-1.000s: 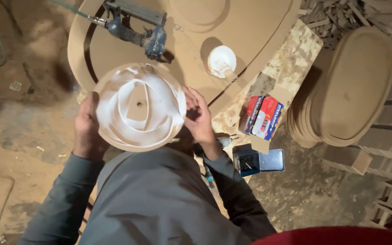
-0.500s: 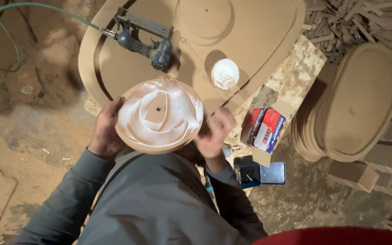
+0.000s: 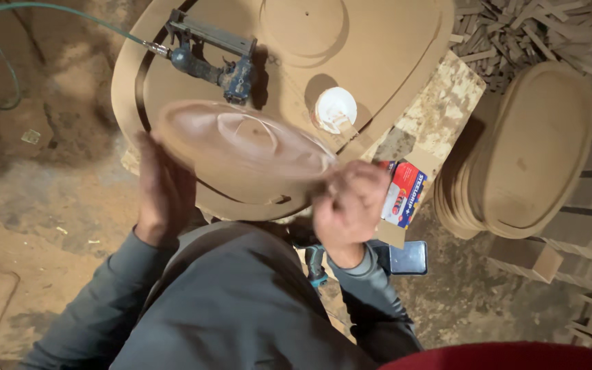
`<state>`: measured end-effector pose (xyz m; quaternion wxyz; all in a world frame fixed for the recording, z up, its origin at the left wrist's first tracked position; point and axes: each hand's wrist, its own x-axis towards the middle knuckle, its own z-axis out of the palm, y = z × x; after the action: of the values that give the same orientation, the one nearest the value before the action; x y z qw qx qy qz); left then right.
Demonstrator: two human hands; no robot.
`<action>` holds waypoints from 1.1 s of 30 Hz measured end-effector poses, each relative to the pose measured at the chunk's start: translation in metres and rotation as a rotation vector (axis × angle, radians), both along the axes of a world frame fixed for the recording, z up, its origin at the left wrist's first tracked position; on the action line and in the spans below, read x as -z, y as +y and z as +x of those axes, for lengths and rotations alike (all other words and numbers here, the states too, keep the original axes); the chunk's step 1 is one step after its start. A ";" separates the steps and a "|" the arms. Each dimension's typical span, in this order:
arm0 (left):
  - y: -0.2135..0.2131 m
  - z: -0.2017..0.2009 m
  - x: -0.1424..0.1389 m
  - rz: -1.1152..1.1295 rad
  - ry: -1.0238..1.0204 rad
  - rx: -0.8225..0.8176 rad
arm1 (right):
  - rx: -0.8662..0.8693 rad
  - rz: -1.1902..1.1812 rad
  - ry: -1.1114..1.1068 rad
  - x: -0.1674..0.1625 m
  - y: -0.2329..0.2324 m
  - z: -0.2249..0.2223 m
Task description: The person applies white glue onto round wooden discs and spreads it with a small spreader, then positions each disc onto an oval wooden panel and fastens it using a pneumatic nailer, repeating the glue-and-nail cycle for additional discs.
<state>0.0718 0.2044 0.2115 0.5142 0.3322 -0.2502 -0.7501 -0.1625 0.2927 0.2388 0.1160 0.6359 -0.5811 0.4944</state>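
Left hand [image 3: 162, 188] and right hand [image 3: 349, 205] grasp opposite rims of the oval wooden piece [image 3: 241, 147], tilted above the workboard [image 3: 392, 62]. Judged stiff, light, thin-edged — best held at the rims. Close by: nail gun [image 3: 214, 58], white glue cup [image 3: 335, 108], small carton [image 3: 405, 195], stacked ovals [image 3: 522, 157].

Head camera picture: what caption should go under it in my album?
Both hands, left hand and right hand, hold a blurred oval wooden piece near an air nailer.
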 end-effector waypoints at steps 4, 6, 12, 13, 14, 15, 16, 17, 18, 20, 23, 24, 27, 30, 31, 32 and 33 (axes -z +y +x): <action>-0.010 -0.013 0.045 -0.267 -0.347 -0.098 | 0.078 0.196 -0.243 0.015 -0.020 -0.010; -0.016 -0.015 0.074 -0.259 -0.442 -0.066 | 0.057 0.294 -0.420 0.046 -0.038 -0.021; -0.023 -0.030 0.154 -0.214 -0.772 0.047 | -0.036 0.607 -0.955 0.142 -0.049 -0.034; -0.026 -0.032 0.164 -0.243 -0.830 0.069 | -0.018 0.656 -1.007 0.151 -0.048 -0.033; -0.029 -0.033 0.171 -0.271 -0.887 0.091 | 0.001 0.707 -1.058 0.157 -0.047 -0.032; -0.033 -0.034 0.177 -0.261 -0.913 0.106 | 0.006 0.759 -1.074 0.161 -0.048 -0.031; -0.037 -0.035 0.182 -0.250 -0.938 0.122 | 0.013 0.812 -1.089 0.163 -0.049 -0.029; -0.041 -0.037 0.186 -0.239 -0.962 0.139 | 0.021 0.866 -1.104 0.162 -0.050 -0.027; -0.044 -0.038 0.188 -0.274 -1.001 0.142 | 0.030 0.880 -1.099 0.162 -0.052 -0.025; -0.051 -0.039 0.188 -0.348 -1.083 0.137 | 0.037 0.907 -1.089 0.163 -0.056 -0.022; -0.056 -0.037 0.191 -0.473 -1.135 0.125 | 0.099 0.967 -1.075 0.162 -0.059 -0.018; -0.056 -0.037 0.191 -0.459 -1.144 0.132 | 0.069 0.963 -1.073 0.163 -0.059 -0.018; -0.055 -0.034 0.192 -0.400 -1.163 0.166 | 0.048 1.004 -1.085 0.168 -0.058 -0.016; -0.053 -0.032 0.193 -0.385 -1.171 0.174 | 0.103 1.093 -1.082 0.175 -0.055 -0.018; -0.053 -0.032 0.194 -0.419 -1.182 0.166 | 0.089 1.101 -1.062 0.177 -0.054 -0.019; -0.052 -0.031 0.195 -0.453 -1.193 0.160 | 0.076 1.108 -1.044 0.179 -0.053 -0.019; -0.052 -0.030 0.196 -0.440 -1.193 0.158 | 0.069 1.115 -1.009 0.181 -0.053 -0.020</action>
<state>0.0414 0.1525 0.0156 0.2857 0.5600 -0.6651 -0.4030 -0.1822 0.2401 0.0579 -0.4882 0.2783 -0.7475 0.3542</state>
